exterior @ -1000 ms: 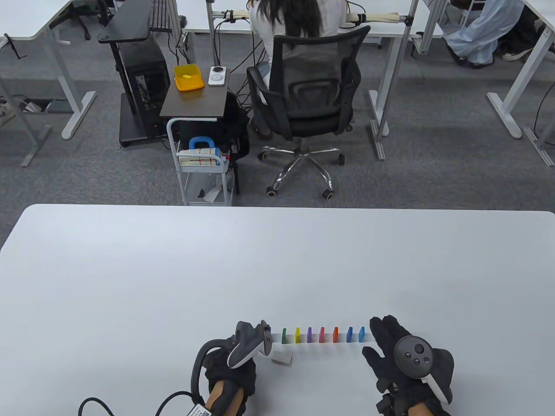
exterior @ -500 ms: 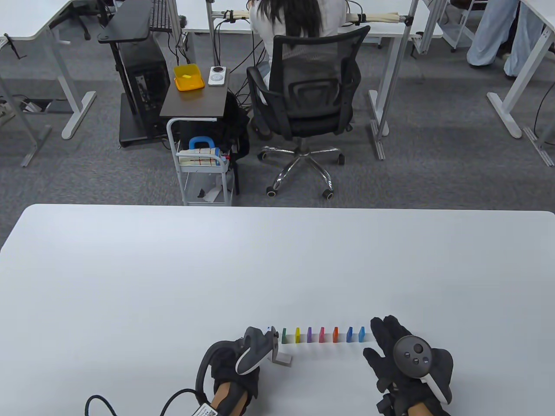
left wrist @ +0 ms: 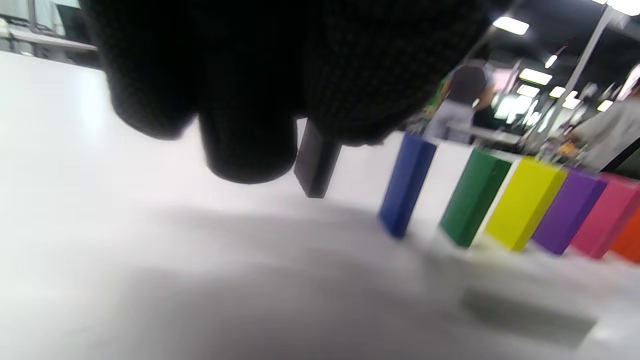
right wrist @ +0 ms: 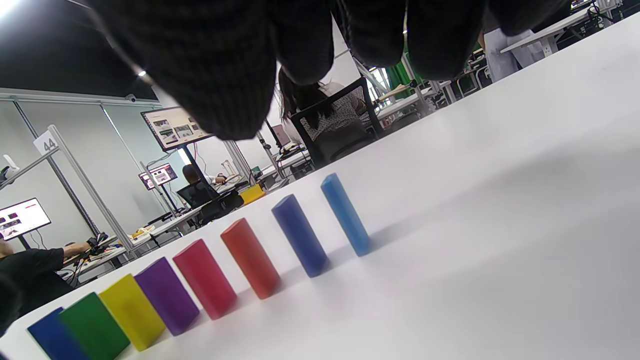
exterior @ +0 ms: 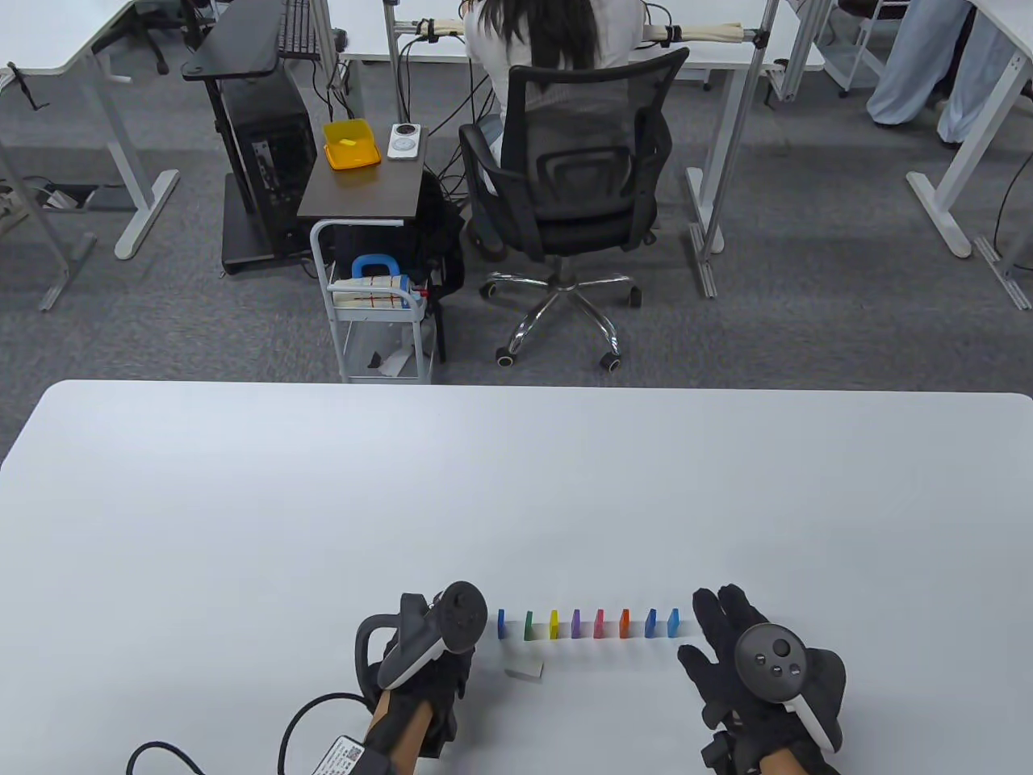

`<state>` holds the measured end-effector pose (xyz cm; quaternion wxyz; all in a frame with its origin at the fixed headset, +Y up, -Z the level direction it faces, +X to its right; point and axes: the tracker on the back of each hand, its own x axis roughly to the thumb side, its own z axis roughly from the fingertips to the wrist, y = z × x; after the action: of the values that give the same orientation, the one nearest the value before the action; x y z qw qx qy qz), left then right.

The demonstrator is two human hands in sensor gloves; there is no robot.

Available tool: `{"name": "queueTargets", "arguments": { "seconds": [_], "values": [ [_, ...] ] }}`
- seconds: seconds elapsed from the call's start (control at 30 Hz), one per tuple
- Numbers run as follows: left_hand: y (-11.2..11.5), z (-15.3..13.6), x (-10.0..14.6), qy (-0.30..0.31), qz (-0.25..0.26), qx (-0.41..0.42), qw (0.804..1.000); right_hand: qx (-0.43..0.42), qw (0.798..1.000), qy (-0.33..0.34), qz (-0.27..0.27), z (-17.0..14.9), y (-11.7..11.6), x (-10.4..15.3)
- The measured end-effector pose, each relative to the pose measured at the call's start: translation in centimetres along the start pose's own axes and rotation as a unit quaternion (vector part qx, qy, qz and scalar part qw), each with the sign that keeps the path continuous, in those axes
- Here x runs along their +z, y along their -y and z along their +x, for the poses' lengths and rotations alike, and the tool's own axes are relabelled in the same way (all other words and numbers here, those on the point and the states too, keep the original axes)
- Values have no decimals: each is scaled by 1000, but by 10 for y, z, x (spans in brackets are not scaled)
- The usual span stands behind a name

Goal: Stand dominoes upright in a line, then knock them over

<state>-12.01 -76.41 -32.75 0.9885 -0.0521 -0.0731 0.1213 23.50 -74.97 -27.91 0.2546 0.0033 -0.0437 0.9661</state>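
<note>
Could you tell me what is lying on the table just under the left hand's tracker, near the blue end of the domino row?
A small white domino lies flat there, apart from the standing row, whose nearest piece is the dark blue domino. The left hand hides the table beneath it.

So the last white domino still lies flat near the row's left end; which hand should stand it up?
Left. The left hand hovers right beside the flat white domino and the dark blue domino, while the right hand rests at the far light-blue end.
</note>
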Motion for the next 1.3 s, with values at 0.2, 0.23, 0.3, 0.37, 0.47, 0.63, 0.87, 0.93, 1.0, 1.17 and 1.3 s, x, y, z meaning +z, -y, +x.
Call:
{"name": "queueTargets", "arguments": {
  "seconds": [0.2,0.23,0.3,0.37,0.47,0.63,0.87,0.93,1.0,1.17,1.3],
  "values": [
    [13,-4,-22,11,-42,28,999,-10,1000,-3,-2,-3,3,0],
    [15,-5,-23,9,-48,35,998,-11,1000,-4,-1,-3,3,-1],
    [16,-7,-26,10,-47,47,998,-13,1000,-6,1,-4,3,-1],
    [16,-7,-27,12,-55,58,997,-14,1000,-8,3,-4,2,-2],
    [17,-8,-27,11,-54,53,997,-9,1000,-6,8,-2,0,-3],
    [21,-9,-28,7,-53,46,998,-8,1000,-4,9,-1,-1,-2],
    [22,-10,-29,5,-53,44,998,-3,1000,-5,11,-1,-1,-2],
    [23,-9,-29,6,-53,39,998,-4,1000,-6,12,-1,-2,-2],
    [24,-8,-29,6,-51,33,998,-4,1000,-6,13,-1,-2,-2],
    [25,-5,-30,5,-51,17,999,-4,1000,-8,14,-2,-2,-2],
    [24,-7,-29,1,-57,30,998,0,1000,-7,15,-2,-3,-2]
  ]
}}
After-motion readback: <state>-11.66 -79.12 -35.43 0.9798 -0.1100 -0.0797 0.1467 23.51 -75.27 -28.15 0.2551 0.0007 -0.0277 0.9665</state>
